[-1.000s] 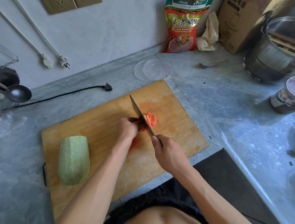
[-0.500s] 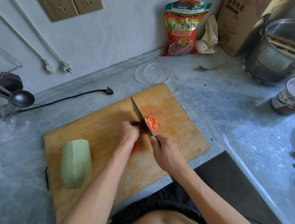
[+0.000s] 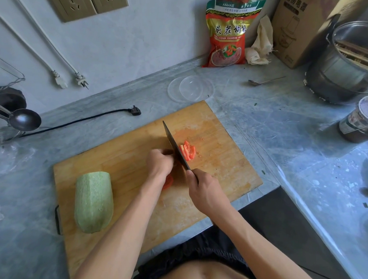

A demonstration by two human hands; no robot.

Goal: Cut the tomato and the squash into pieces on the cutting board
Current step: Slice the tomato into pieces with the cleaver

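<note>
Most of the tomato (image 3: 169, 180) was hidden under my left hand (image 3: 160, 164), so only a red sliver poked out below my wrist, near the middle of the cutting board (image 3: 124, 154). My fingers were curled down over it, though the actual grip was hard to make out from above. My right hand (image 3: 204, 191) was wrapped round the knife (image 3: 174, 143) handle, which was totally covered by my fist; only the dark, flat blade showed, edge-on and angled toward the board's far edge. The two hands were close together, the blade running between them.

Just right of the blade sat a little heap of thin tomato slices (image 3: 187, 150), shiny and wet, with an orange juice stain on the wood toward the far right corner. The board was pale, scratched wood, rectangular, its near edge hanging off the front of the surface (image 3: 283, 126). The squash (image 3: 93, 201) lay at the board's left end, well apart from my hands: peeled, pale green, faceted and matte, with one end cut flat.

The surface looked like grey marbled stone. At the back stood a glossy red and gold bag (image 3: 229, 32), and a clear plastic lid (image 3: 191, 88) lay just past the board's far corner. A steel pot (image 3: 340, 69) at the right edge was cut off by the frame.
</note>
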